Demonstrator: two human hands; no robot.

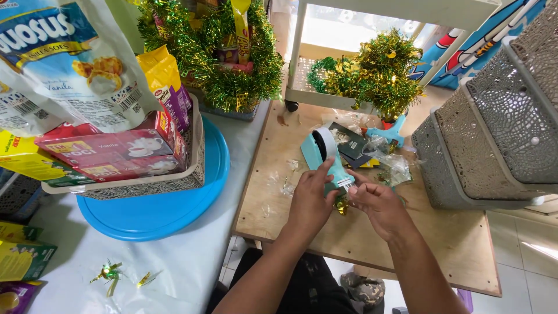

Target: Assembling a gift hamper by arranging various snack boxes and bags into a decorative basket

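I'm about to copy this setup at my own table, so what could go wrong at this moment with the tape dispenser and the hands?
The fingertips of the right hand sit right at the cutting edge of the teal tape dispenser, so a slip might nick them. The left hand steadies it from the side only, so it could tip. Scraps of clear wrap lie close and could stick to the tape.

Bright, even daylight; the strongest glare sits behind the white cart [302, 58], where the background washes out; soft shadows lie under the blue tray [168, 215] nearby; focus is sharp throughout; the edges bend slightly outward.
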